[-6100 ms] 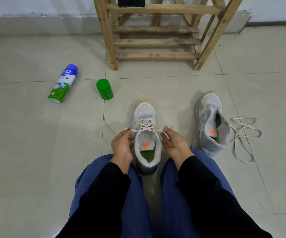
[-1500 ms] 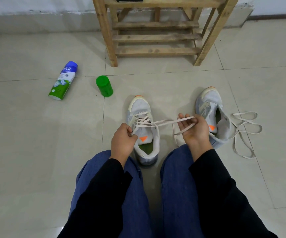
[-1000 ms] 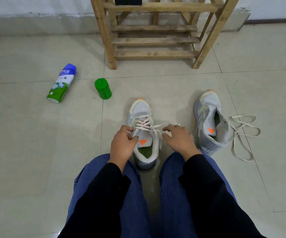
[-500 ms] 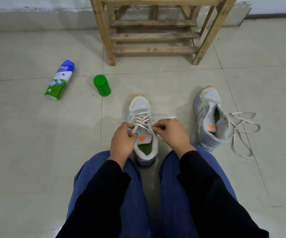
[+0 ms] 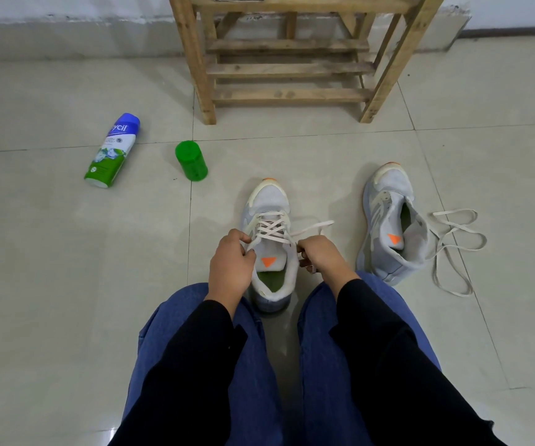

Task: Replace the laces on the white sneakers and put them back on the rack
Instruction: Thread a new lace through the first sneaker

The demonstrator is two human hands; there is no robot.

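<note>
A white sneaker (image 5: 267, 204) stands on the floor between my knees, toe pointing away, with a pale lace (image 5: 271, 227) crossed through its lower eyelets. My left hand (image 5: 231, 268) pinches the lace's left end at the shoe's left collar. My right hand (image 5: 321, 256) grips the right end beside the tongue, and a loop of that lace trails off to the right. The second white sneaker (image 5: 388, 226) leans unlaced to the right, with a loose lace (image 5: 452, 249) lying on the tiles beside it. The wooden rack (image 5: 287, 69) stands ahead by the wall.
A blue-and-green spray can (image 5: 111, 151) lies on the tiles at left. Its green cap (image 5: 191, 160) stands nearer the shoes. My blue-trousered legs fill the foreground, and a wall runs behind the rack.
My right hand, which had pulled the lace far out to the right, came back to the shoe's right side and now grips the lace there. My left hand stayed at the left collar.
</note>
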